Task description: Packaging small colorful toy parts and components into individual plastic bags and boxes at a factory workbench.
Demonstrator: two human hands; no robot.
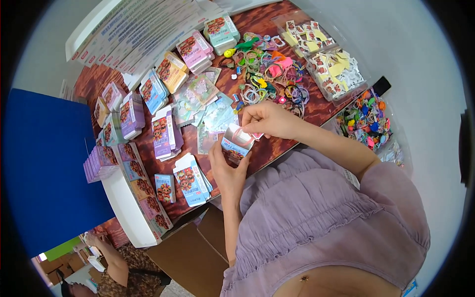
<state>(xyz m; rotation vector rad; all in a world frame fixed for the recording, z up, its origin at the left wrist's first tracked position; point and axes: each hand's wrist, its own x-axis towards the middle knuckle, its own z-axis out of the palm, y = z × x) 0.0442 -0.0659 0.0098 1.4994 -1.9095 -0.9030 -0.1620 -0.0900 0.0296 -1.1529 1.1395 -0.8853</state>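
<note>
My left hand (228, 173) is closed around a small blue printed carton (236, 149), whose open top faces up and shows its white inside. A pale pink band (241, 137) shows at the mouth of the carton. Right at that opening, my right hand (272, 120) pinches a small red-and-white card (257, 135) between thumb and fingers. Whether the pink band is also in those fingers, I cannot tell. Just beyond the carton lie shiny clear packets (219, 114), and a pile of coloured hair ties (269, 69) spreads past my right hand.
Stacks of printed cartons, such as a blue stack (192, 184) and a purple stack (163, 133), stand at left. A white display box (129, 208) sits at the table's left edge. Clear trays of cards (332, 74) and a bag of trinkets (368, 119) lie right. Another person (123, 267) is lower left.
</note>
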